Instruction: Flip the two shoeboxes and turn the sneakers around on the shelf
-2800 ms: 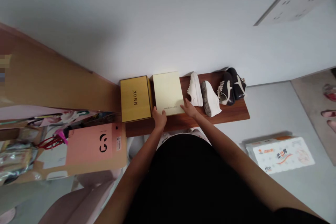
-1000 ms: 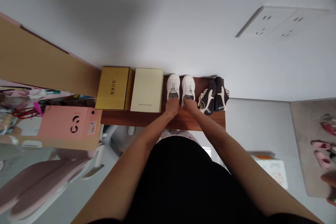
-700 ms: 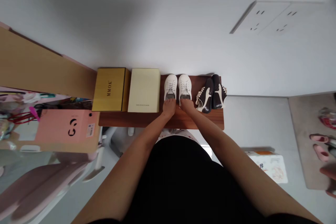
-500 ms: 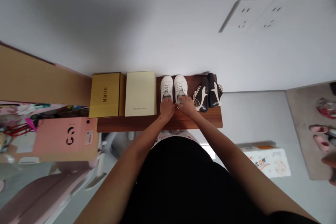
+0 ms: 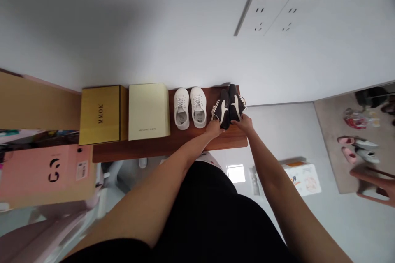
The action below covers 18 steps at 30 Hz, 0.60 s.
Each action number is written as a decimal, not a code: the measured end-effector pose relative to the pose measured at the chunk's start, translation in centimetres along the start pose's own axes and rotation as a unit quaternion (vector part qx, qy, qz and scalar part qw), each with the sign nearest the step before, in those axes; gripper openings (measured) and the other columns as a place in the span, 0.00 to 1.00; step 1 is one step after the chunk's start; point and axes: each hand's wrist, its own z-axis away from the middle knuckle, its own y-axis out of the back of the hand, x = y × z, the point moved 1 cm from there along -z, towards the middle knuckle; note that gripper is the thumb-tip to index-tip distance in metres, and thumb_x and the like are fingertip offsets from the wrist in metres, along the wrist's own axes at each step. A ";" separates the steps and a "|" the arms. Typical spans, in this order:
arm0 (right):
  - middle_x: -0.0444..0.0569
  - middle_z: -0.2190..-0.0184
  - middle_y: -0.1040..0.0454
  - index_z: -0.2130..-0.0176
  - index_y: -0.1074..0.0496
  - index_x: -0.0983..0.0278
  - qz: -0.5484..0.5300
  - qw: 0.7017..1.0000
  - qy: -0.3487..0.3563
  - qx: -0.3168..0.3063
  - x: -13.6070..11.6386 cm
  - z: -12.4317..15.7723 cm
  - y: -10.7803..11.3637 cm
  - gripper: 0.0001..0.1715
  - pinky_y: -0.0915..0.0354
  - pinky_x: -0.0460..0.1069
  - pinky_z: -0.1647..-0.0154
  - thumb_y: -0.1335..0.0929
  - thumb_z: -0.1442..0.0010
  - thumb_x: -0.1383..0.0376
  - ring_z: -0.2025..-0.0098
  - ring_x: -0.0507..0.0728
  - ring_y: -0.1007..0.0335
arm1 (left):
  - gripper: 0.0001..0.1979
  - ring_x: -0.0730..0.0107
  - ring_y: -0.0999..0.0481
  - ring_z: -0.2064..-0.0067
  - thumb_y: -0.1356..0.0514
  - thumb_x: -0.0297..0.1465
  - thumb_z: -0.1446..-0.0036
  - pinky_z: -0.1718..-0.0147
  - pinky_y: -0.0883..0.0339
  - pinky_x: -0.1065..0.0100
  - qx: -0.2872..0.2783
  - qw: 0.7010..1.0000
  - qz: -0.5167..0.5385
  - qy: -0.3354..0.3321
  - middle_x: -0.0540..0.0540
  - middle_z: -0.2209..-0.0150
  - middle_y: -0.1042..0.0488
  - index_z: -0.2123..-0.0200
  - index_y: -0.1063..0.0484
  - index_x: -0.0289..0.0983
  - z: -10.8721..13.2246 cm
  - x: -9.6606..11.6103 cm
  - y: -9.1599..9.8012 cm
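A pair of dark brown sneakers with cream trim lies on its sides at the right end of a reddish wooden shelf (image 5: 132, 151). My left hand (image 5: 215, 128) is closed on the heel of the left dark sneaker (image 5: 221, 109). The heel of the right dark sneaker (image 5: 236, 102) is in the grip of my right hand (image 5: 243, 123). Just left of them, a white left sneaker (image 5: 181, 109) and a white right sneaker (image 5: 198, 107) stand side by side, toes to the wall, with nothing touching them.
A cream shoebox (image 5: 148, 111) and a gold shoebox (image 5: 101, 115) stand on the shelf's left part. Below them at left is a pink box (image 5: 46, 172). A wall socket plate (image 5: 274, 14) is above right. A white package (image 5: 304, 178) and pink slippers (image 5: 348, 154) lie on the floor.
Both hands have let go of the white sneakers and moved right onto the dark pair, one hand at each heel. The view has shifted to the right.
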 end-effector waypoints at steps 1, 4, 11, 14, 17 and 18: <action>0.49 0.66 0.22 0.59 0.28 0.62 0.003 1.000 0.017 0.005 -0.1 0.1 0.0 0.21 0.35 0.49 0.63 0.26 0.46 0.51 0.61 0.60 0.26 | 0.24 0.50 0.23 0.45 0.33 0.40 0.43 0.50 0.31 0.60 0.002 1.000 -0.013 -0.011 0.33 0.48 0.23 0.48 0.30 0.33 0.1 0.0 0.2; 0.50 0.68 0.23 0.61 0.29 0.61 0.051 0.997 0.062 0.019 -0.1 0.5 0.4 0.19 0.38 0.49 0.65 0.26 0.45 0.51 0.63 0.60 0.27 | 0.19 0.54 0.22 0.46 0.37 0.40 0.38 0.49 0.30 0.62 -0.006 0.996 -0.045 -0.072 0.37 0.50 0.22 0.47 0.31 0.36 0.4 0.1 1.0; 0.55 0.63 0.21 0.62 0.28 0.61 0.171 0.972 0.154 0.045 -1.2 0.6 1.6 0.11 0.40 0.52 0.58 0.28 0.42 0.58 0.57 0.64 0.28 | 0.19 0.48 0.21 0.47 0.39 0.33 0.36 0.49 0.30 0.54 -0.007 0.993 -0.084 -0.089 0.31 0.53 0.22 0.44 0.32 0.34 -0.4 2.3 2.7; 0.57 0.61 0.21 0.60 0.27 0.63 0.193 0.969 0.150 0.041 -2.3 0.6 1.3 0.09 0.41 0.53 0.55 0.29 0.41 0.62 0.55 0.64 0.28 | 0.17 0.46 0.21 0.48 0.38 0.29 0.38 0.49 0.30 0.53 -0.005 0.994 -0.077 -0.075 0.29 0.54 0.22 0.46 0.31 0.32 -1.0 3.1 3.1; 0.59 0.59 0.21 0.58 0.27 0.65 0.197 0.969 0.144 0.036 -2.9 0.5 0.8 0.10 0.41 0.53 0.54 0.29 0.40 0.63 0.54 0.64 0.29 | 0.14 0.46 0.21 0.48 0.39 0.25 0.39 0.47 0.31 0.52 0.010 0.997 -0.048 -0.060 0.28 0.55 0.22 0.49 0.28 0.31 -1.4 3.4 3.3; 0.59 0.59 0.21 0.57 0.27 0.66 0.197 0.969 0.144 0.034 -3.0 0.4 0.7 0.11 0.41 0.53 0.54 0.30 0.40 0.63 0.54 0.64 0.29 | 0.13 0.46 0.21 0.48 0.40 0.24 0.39 0.46 0.32 0.51 0.017 0.998 -0.030 -0.055 0.28 0.55 0.22 0.50 0.28 0.31 -1.6 3.4 3.4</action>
